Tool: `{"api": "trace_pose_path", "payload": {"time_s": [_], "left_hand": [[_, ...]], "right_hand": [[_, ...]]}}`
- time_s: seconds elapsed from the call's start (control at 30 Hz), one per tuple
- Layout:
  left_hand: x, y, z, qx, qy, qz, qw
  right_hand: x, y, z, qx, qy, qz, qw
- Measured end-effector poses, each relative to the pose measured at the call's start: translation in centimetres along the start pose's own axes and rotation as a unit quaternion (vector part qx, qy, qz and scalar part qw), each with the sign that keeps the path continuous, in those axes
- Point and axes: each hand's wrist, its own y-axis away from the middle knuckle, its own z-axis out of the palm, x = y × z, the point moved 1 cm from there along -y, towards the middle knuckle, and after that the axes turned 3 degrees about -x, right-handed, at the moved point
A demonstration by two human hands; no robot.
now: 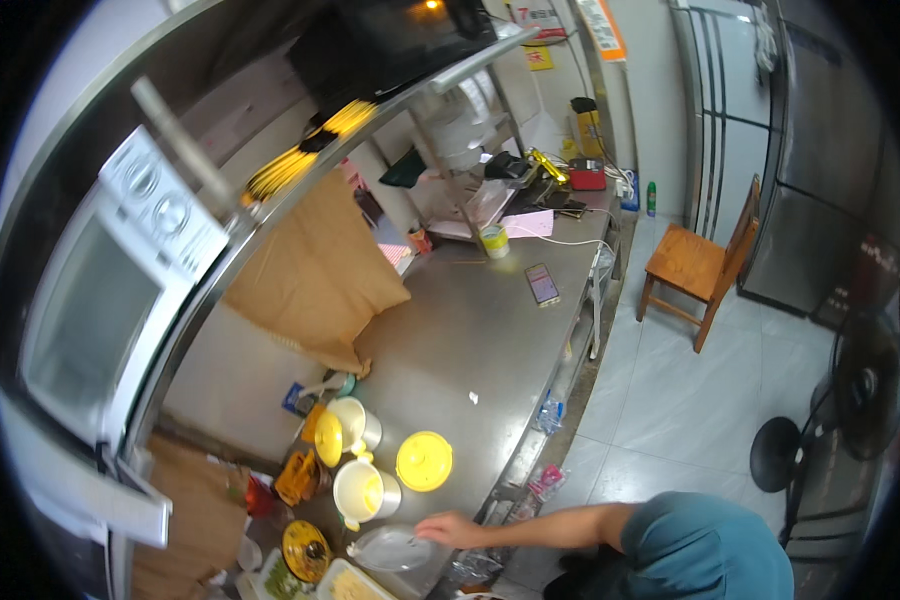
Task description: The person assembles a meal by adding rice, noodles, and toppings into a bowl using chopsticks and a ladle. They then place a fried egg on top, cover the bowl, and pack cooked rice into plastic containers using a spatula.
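Note:
My right hand [453,531] reaches in from the lower right, past a teal sleeve. Its fingers close at the edge of a clear plastic lid [395,549]. Beneath and beside that lid sits a tub of pale food [352,583]. Directly behind the hand stands a white pot with yellow trim [388,497], a yellow piece inside it. A round yellow lid [424,461] lies flat on the steel counter [440,340]. Farther back is a second white pot [367,420], with another yellow lid [328,437] leaning beside it. My left hand is out of the picture.
A yellow bowl with dark contents [306,551] and a tub of greens [282,578] stand at lower left. Up the counter lie a phone [543,285] and a small tin [494,240]. A shelf rail [370,120] overhangs the counter. A wooden chair [692,262] stands right.

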Motion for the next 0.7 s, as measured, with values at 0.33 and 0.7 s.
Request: {"api": "trace_pose_path", "payload": {"time_s": [0.33,0.7], "left_hand": [[-7.3,-6.9,2.4,-0.003,-0.026,-0.081,0.996],[-13.6,-19.3,7.6,-0.002,-0.047,-0.074,0.996]], "right_hand": [[8.4,10.7,-18.6,0.287,-0.052,0.368,0.883],[11.7,5.6,-35.3,0.268,-0.510,0.297,0.762]]}}
